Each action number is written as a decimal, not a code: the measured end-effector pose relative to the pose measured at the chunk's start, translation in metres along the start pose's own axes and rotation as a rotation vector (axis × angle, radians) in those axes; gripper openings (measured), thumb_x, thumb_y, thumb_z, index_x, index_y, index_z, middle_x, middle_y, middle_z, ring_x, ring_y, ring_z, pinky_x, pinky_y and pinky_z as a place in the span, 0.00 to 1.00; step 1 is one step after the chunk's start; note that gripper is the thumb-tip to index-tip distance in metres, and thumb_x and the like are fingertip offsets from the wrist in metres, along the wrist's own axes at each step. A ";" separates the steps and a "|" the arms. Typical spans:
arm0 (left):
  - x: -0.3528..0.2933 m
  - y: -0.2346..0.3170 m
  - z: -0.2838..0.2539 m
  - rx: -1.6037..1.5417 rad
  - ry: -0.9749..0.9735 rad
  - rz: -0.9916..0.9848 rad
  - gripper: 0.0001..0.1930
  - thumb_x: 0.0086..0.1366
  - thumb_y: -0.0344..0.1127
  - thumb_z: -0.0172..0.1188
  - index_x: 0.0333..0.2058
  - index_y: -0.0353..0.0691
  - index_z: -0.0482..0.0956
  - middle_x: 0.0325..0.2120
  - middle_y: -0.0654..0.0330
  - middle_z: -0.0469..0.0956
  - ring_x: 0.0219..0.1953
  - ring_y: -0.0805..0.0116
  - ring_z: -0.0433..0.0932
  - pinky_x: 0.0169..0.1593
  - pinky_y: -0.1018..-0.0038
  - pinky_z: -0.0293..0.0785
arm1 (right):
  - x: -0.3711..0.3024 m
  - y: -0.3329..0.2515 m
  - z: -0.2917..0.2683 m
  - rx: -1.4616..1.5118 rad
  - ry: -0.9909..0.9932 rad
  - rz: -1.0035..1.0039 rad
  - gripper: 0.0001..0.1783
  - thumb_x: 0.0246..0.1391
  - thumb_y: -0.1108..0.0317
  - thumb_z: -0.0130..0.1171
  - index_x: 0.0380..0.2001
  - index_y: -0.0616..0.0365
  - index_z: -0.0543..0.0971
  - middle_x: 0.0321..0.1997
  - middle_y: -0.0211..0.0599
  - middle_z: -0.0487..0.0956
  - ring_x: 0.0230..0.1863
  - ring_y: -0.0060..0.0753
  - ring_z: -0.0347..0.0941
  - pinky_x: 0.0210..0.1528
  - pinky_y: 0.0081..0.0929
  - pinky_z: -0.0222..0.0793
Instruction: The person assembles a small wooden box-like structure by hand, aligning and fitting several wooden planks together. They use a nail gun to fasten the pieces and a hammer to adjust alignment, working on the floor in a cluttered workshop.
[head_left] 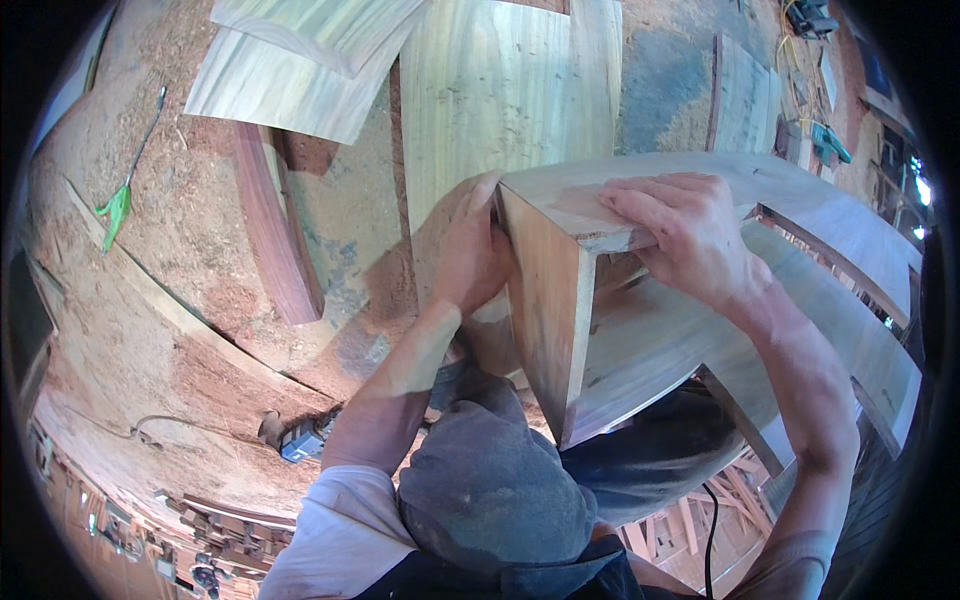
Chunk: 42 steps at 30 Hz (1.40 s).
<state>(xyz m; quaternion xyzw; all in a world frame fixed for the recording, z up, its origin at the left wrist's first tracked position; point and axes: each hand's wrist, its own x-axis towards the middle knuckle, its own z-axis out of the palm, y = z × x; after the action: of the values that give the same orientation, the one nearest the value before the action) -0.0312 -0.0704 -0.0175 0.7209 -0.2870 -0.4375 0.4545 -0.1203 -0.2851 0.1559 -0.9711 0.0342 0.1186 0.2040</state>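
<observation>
A wooden assembly of joined boards leans in front of me, its end panel (545, 300) set at a corner between two long side boards. The upper side board (570, 185) and the lower side board (650, 345) run off to the right, with rectangular notches cut in their edges. My left hand (475, 250) is closed on the left side of the end panel, at its far upper corner. My right hand (685, 235) grips the near edge of the upper board close to that joint, fingers bent over the top face. The right thumb is mostly hidden.
Wide pale boards (490, 90) lie beyond the assembly, with a dark reddish board (270, 220) to their left. A green-handled tool (116, 215), a long thin wooden strip (190, 310) and a blue power tool (303, 440) lie on the sawdust-covered ground. Offcuts (230, 535) are piled at lower left.
</observation>
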 end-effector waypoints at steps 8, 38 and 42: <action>0.001 0.003 -0.004 0.033 0.031 0.013 0.31 0.62 0.18 0.49 0.66 0.37 0.66 0.53 0.36 0.77 0.57 0.35 0.76 0.62 0.53 0.71 | 0.001 0.001 0.000 0.012 0.009 -0.024 0.20 0.35 0.74 0.70 0.38 0.55 0.80 0.34 0.37 0.84 0.35 0.46 0.82 0.36 0.40 0.78; 0.008 -0.025 -0.011 0.084 -0.012 0.236 0.26 0.67 0.21 0.59 0.65 0.35 0.70 0.53 0.46 0.80 0.56 0.53 0.79 0.60 0.61 0.74 | -0.005 0.009 0.010 0.029 0.058 -0.038 0.08 0.44 0.68 0.66 0.28 0.55 0.77 0.24 0.38 0.80 0.31 0.47 0.82 0.32 0.44 0.77; 0.030 -0.003 -0.029 -0.109 -0.104 0.068 0.24 0.68 0.29 0.60 0.62 0.31 0.72 0.48 0.44 0.82 0.49 0.46 0.81 0.56 0.59 0.75 | -0.005 0.006 0.010 0.018 0.019 -0.002 0.16 0.37 0.71 0.69 0.34 0.57 0.79 0.29 0.37 0.80 0.33 0.48 0.80 0.34 0.43 0.76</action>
<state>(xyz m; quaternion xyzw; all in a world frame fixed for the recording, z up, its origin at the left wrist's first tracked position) 0.0081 -0.0820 -0.0259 0.6612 -0.3102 -0.4738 0.4919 -0.1280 -0.2867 0.1453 -0.9704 0.0361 0.1087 0.2124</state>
